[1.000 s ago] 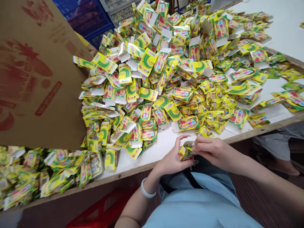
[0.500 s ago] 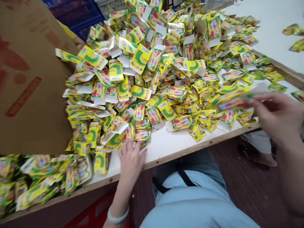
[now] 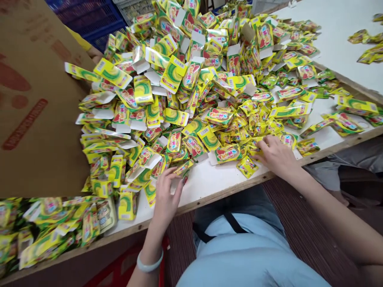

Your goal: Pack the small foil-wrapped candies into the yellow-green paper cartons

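Observation:
My left hand (image 3: pixel 167 193), with a pale bracelet at the wrist, is closed around a small yellow-green candy box (image 3: pixel 184 167) at the table's front edge. Only the far end of that box shows; fingers cover the rest. To the right, my right hand (image 3: pixel 278 157) has its fingers bent down onto small yellow candy packets (image 3: pixel 254 152), seemingly pinching one, partly hidden by the fingertips. A loose yellow packet (image 3: pixel 247 166) lies just left of it, beside a flat printed box (image 3: pixel 227 154). Behind both hands spreads a large heap of similar boxes (image 3: pixel 173 75), many with white flaps open.
A big brown carton (image 3: pixel 44 119) stands at the left, with another person's arm (image 3: pixel 94 52) behind it. More boxes (image 3: pixel 44 239) lie at the lower left. Blue crates (image 3: pixel 98 20) stand at the back. The white table (image 3: pixel 206 183) has a wooden edge.
My right hand has let go of a candy box at the right and moved left to the small packets. My left hand has taken a box from the pile edge.

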The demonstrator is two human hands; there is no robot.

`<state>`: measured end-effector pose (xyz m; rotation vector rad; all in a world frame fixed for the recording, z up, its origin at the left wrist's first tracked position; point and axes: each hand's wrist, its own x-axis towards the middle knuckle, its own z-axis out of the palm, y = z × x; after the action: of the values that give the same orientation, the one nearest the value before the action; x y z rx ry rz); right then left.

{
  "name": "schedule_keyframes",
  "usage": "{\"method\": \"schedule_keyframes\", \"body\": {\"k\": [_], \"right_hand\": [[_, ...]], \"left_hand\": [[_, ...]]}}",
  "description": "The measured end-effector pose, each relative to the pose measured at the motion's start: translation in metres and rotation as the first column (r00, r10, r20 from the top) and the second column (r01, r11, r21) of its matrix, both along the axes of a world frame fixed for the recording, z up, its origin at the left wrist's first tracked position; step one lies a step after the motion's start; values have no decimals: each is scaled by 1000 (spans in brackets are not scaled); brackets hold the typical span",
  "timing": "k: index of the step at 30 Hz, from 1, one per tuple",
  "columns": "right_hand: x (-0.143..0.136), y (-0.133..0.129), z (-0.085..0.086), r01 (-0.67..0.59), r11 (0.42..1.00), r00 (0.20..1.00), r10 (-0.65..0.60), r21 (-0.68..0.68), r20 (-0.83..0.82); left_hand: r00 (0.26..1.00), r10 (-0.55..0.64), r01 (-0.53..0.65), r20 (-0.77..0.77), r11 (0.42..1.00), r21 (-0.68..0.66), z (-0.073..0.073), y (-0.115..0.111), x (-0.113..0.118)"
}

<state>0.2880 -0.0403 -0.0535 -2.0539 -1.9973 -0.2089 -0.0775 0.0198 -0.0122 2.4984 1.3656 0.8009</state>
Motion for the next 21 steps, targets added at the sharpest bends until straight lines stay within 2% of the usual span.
{"method": "schedule_keyframes", "body": {"k": [2, 4, 6, 7, 8, 10, 11, 14, 16, 18, 19, 21], "right_hand": [[-2, 2, 7, 19, 999, 997, -16, 28, -78], [4, 1, 10, 101, 991, 963, -74, 91, -260], [6, -4, 11, 181, 975, 852, -89, 131, -517], [2, -8, 11, 186, 973, 758, -55, 135, -650], [-6, -10, 11, 157, 978, 646, 2, 135, -763], [-31, -12, 13, 18, 988, 450, 131, 155, -883], [-45, -11, 14, -65, 981, 410, 195, 185, -891], [-81, -4, 17, -251, 927, 436, 365, 278, -822], [-93, -2, 18, -313, 911, 444, 391, 270, -806], [-97, -5, 18, -339, 918, 419, 344, 207, -840], [-96, -8, 18, -352, 921, 387, 305, 166, -870], [-93, -14, 16, -436, 898, 267, 201, 68, -942]], "left_hand": [[973, 31, 20, 228, 976, -218, 8, -4, 14], [904, 123, 80, 410, 892, -444, 11, -6, 27], [829, 214, 178, 516, 774, -607, 9, -5, 39], [801, 240, 235, 549, 716, -657, 8, -5, 45], [780, 254, 291, 572, 662, -691, 7, -4, 50], [757, 255, 389, 602, 565, -728, 7, -5, 61], [751, 250, 429, 611, 518, -740, 7, -7, 65], [732, 255, 510, 632, 409, -757, 8, -14, 72], [720, 281, 521, 635, 385, -761, 7, -21, 72], [725, 304, 494, 618, 397, -774, 4, -29, 70], [738, 303, 473, 603, 405, -783, 2, -33, 68], [781, 267, 439, 565, 409, -800, -2, -43, 66]]}}
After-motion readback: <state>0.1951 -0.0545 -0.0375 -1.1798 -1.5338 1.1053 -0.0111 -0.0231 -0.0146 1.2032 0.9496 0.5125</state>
